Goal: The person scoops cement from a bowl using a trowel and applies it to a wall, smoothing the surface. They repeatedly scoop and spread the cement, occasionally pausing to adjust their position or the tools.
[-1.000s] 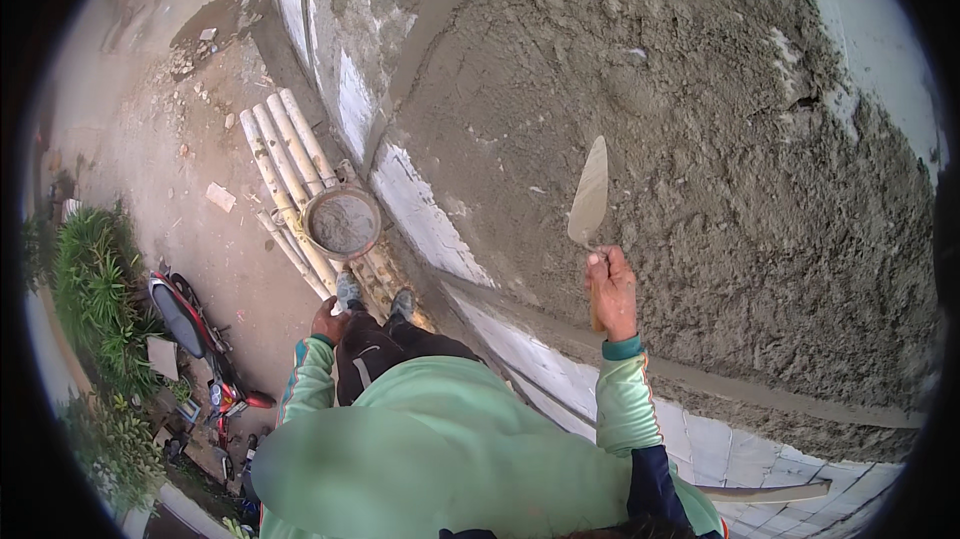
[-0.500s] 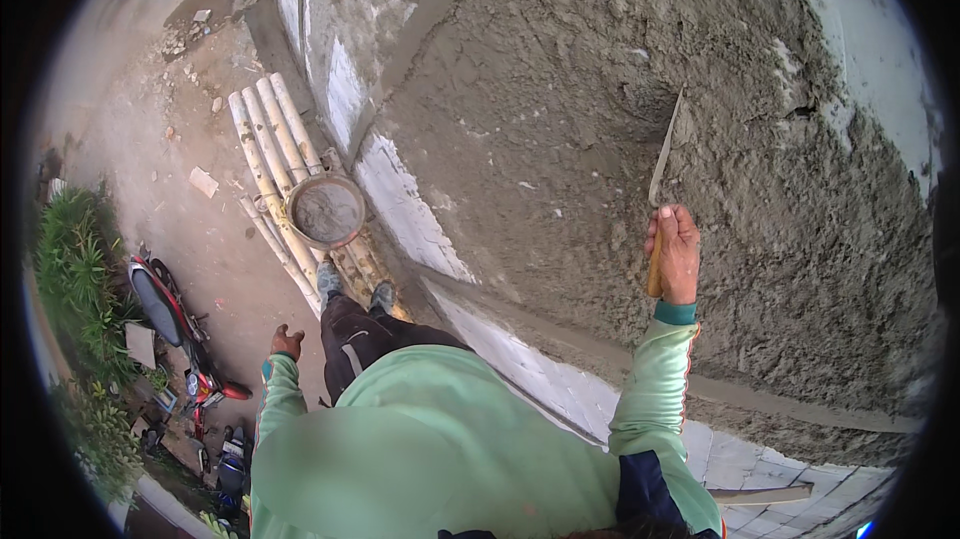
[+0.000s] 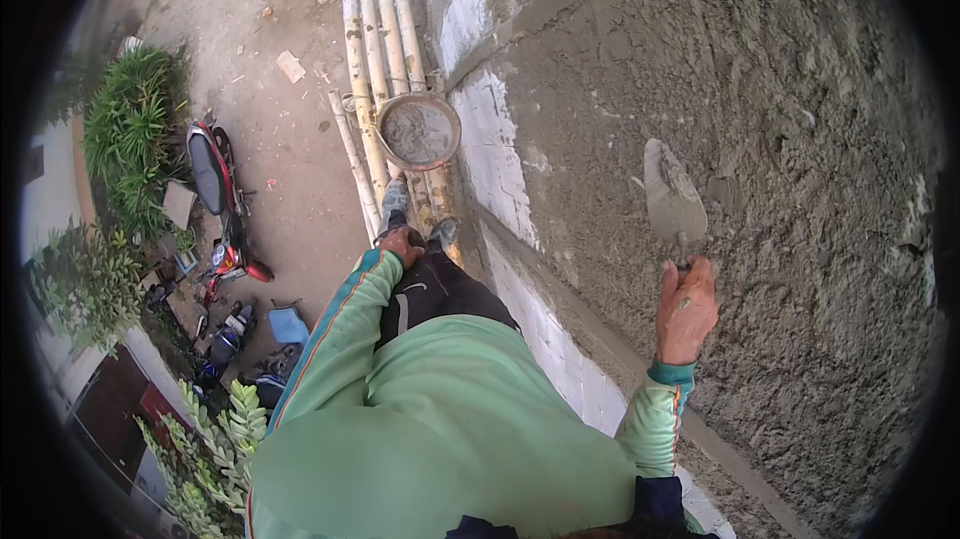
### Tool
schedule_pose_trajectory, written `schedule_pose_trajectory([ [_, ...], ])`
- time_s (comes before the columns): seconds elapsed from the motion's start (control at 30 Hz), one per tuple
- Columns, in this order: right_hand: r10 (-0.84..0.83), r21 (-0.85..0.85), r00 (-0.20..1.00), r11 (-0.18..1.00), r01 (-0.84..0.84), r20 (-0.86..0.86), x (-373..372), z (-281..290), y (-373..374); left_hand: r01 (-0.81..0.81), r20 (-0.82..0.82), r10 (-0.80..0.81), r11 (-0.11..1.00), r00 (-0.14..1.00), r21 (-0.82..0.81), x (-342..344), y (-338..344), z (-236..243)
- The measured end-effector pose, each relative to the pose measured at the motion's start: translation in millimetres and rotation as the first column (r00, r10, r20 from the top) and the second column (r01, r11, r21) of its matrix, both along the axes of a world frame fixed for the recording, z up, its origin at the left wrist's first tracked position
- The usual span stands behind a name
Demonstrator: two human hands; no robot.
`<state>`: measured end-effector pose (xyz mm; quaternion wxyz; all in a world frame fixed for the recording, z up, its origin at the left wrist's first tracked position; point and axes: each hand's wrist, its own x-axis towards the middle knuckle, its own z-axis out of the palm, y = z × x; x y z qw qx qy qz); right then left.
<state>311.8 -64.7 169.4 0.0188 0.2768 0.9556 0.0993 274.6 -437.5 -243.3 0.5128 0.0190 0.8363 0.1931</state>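
A pointed metal trowel (image 3: pixel 672 194) is in my right hand (image 3: pixel 688 311), which is closed round its handle. The broad face of its blade shows, with some grey mortar on it, in front of the rough mortar-covered wall (image 3: pixel 800 269). Whether the blade touches the wall I cannot tell. My left hand (image 3: pixel 403 244) is low beside my dark trousers at the thigh, holding nothing that shows, its fingers loosely apart. Beyond my feet a round bucket of wet grey mortar (image 3: pixel 418 131) stands on the bamboo poles (image 3: pixel 378 49).
I stand on the bamboo platform, raised over the dirt ground (image 3: pixel 290 139). Unplastered white blocks (image 3: pixel 490 139) run along the wall's lower part. Smoother mortar bands cross the wall. To the left are a red and black motorcycle (image 3: pixel 212 174), green plants (image 3: pixel 130 129) and a blue object (image 3: pixel 288 326).
The trowel has turned from edge-on to showing its broad face, and its tip is lower in view. My left hand has come in to my thigh. The whole view has swung round.
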Motion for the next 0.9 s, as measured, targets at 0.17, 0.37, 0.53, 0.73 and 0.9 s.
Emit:
schedule_pose_trajectory([
  [0.17, 0.210, -0.279, 0.904, 0.954, -0.107, 0.372, -104, -210, -43, 0.086, 0.148, -0.062, 0.984, 0.987, -0.155, 14, -1, 37],
  [0.37, 0.286, -0.412, 0.799, 0.910, -0.053, 0.529, -155, -380, -46, 0.089, 0.197, -0.046, 0.973, 0.979, -0.212, 41, 5, -3],
  [0.53, 0.336, -0.462, 0.733, 0.886, -0.033, 0.591, -191, -584, -62, 0.063, 0.003, -0.064, 0.958, 0.998, -0.281, 60, 8, -27],
  [0.73, 0.294, -0.592, 0.804, 0.801, 0.087, 0.517, -223, -797, -147, 0.069, -0.022, -0.077, 0.964, 0.997, -0.257, 48, 1, -46],
  [0.9, 0.411, -0.752, 0.773, 0.648, 0.125, 0.483, -189, -803, -172, -0.010, -0.021, 0.005, 0.964, 1.000, -0.265, 51, 0, -47],
])
